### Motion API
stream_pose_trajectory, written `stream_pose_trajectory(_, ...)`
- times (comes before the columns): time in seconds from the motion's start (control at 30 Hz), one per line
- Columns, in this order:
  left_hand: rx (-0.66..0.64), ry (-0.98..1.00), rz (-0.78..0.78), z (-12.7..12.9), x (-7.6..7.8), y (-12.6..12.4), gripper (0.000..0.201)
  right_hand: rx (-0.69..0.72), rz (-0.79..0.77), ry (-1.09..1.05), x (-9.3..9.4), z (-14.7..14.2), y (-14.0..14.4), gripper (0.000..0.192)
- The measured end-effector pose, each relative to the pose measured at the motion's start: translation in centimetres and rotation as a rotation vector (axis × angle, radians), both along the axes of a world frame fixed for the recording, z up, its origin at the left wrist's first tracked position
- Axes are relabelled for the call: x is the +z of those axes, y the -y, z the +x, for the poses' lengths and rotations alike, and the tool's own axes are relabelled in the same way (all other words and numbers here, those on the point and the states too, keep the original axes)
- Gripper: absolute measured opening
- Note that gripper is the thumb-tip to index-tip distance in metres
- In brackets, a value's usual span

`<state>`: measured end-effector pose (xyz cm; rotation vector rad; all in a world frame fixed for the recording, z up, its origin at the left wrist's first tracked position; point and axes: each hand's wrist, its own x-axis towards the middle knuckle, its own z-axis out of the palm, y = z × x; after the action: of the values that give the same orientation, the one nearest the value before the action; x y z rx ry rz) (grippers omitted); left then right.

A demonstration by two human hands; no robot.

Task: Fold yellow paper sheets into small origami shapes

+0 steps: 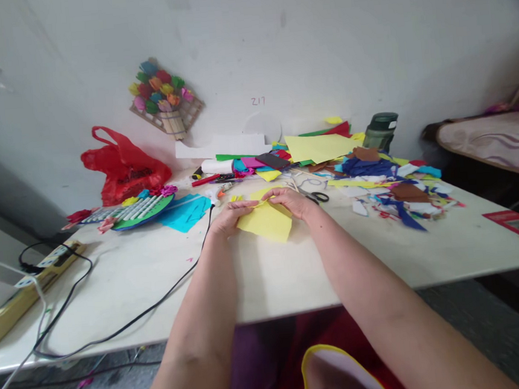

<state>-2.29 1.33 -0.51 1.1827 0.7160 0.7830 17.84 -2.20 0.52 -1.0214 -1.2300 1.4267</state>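
A sheet of yellow paper [266,223] is held between my two hands above the white table, its lower part hanging toward me. My left hand [234,215] pinches its upper left edge, fingers pointing inward. On the other side, my right hand [291,200] grips the upper right edge, and the fingertips of both hands nearly meet at the top. Just right of my right hand lie black-handled scissors [316,197], partly hidden by it. A hot glue gun or similar small tool with an orange part [223,190] lies behind my left hand; its kind is unclear.
Paper and felt scraps [395,182] heap up at the right, with a green bottle [380,130] behind. A red plastic bag [123,167], blue sheet [187,213] and decorated green board [147,210] stand left. A black cable [160,303] crosses the table [285,283] near a power strip [35,287].
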Motion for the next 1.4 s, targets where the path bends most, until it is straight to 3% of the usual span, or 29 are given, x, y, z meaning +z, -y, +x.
stream_pose_trajectory(0.43, -0.003, -0.034, 0.102, -0.17, -0.24, -0.31, 0.030, 0.009, 0.057, 0.018, 0.17, 0.02, 0.06, 0.015)
stream_pose_trajectory(0.77, -0.057, -0.115, 0.119, 0.10, -0.40, -0.35, 0.061, -0.035, 0.086, 0.241, -0.18, -0.29, 0.05, 0.025)
stream_pose_trajectory(0.97, -0.059, -0.150, 0.132, 0.20, -0.59, -0.37, 0.052, -0.129, 0.182, 0.499, -0.63, -0.03, -0.56, 0.031)
stream_pose_trajectory(1.4, -0.037, -0.286, 0.148, 0.57, -0.08, 0.25, 0.035, -0.075, 0.310, 0.612, 0.07, -0.48, 0.03, 0.030)
